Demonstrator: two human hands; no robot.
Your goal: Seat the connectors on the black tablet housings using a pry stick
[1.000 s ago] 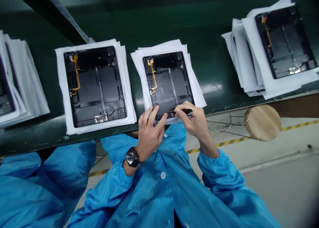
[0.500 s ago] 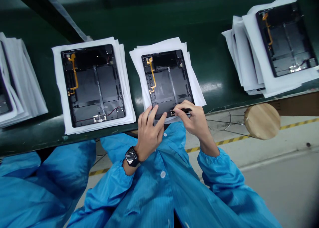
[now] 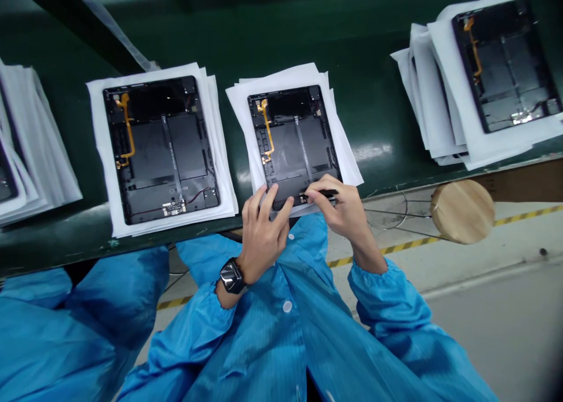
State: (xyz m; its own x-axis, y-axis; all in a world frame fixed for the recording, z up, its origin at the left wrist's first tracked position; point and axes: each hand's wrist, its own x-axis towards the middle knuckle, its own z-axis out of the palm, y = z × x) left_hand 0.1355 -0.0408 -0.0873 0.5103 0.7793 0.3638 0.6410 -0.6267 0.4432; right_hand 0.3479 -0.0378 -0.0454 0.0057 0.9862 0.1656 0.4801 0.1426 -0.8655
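Note:
An opened tablet housing [image 3: 285,138], black with an orange flex cable [image 3: 267,132] and a grey ribbon down its middle, lies on white sheets right before me. My left hand [image 3: 266,226] rests at its near left edge, fingers spread and fingertips on the rim. At the near right corner, my right hand [image 3: 341,208] pinches a slim black tool [image 3: 329,195], mostly covered by the fingers; its exact kind is hard to make out. The tool's end is over a small board [image 3: 303,198] at the near edge, partly hidden by the hand.
Another opened tablet housing [image 3: 162,150] lies on white sheets to the left. A further one [image 3: 505,68] tops a sheet stack at the right, and more sheets [image 3: 44,138] lie far left. A round wooden stool [image 3: 463,211] stands beyond the green table's edge [image 3: 378,156]. Beside me sits a person in blue [image 3: 83,326].
The view has shifted very slightly. Both hands keep the same place and pose on the tablet housing.

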